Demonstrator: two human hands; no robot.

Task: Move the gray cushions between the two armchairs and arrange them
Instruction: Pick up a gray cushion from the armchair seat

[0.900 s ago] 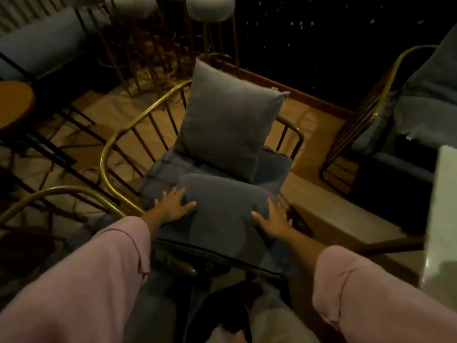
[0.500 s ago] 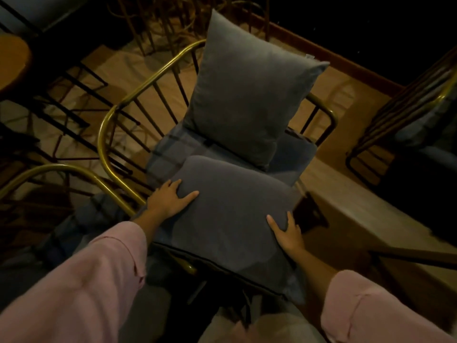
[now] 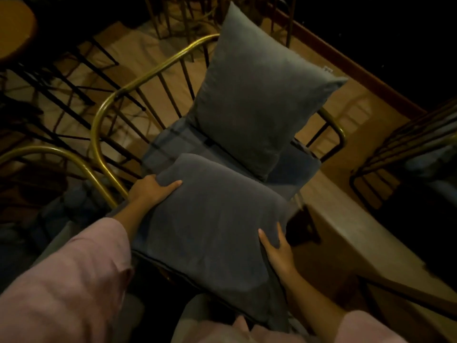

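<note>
A gray cushion (image 3: 212,224) lies flat at the front of an armchair with a brass-coloured frame (image 3: 108,107). My left hand (image 3: 150,189) grips the cushion's far left corner, thumb on top and fingers curled under. On its right edge my right hand (image 3: 277,248) clasps it. A second gray cushion (image 3: 257,95) stands upright against the chair back, touching nothing but the blue-gray seat pad (image 3: 294,174). A second armchair (image 3: 405,149) shows at the right edge.
Another brass-framed chair (image 3: 49,154) stands close on the left. A round wooden table (image 3: 14,28) is at top left, stool legs behind the chair. A low wooden ledge (image 3: 351,231) runs along the right.
Both hands went from resting flat on the front cushion to gripping its sides. The cushion has come closer to me and the view has tilted down toward the chair.
</note>
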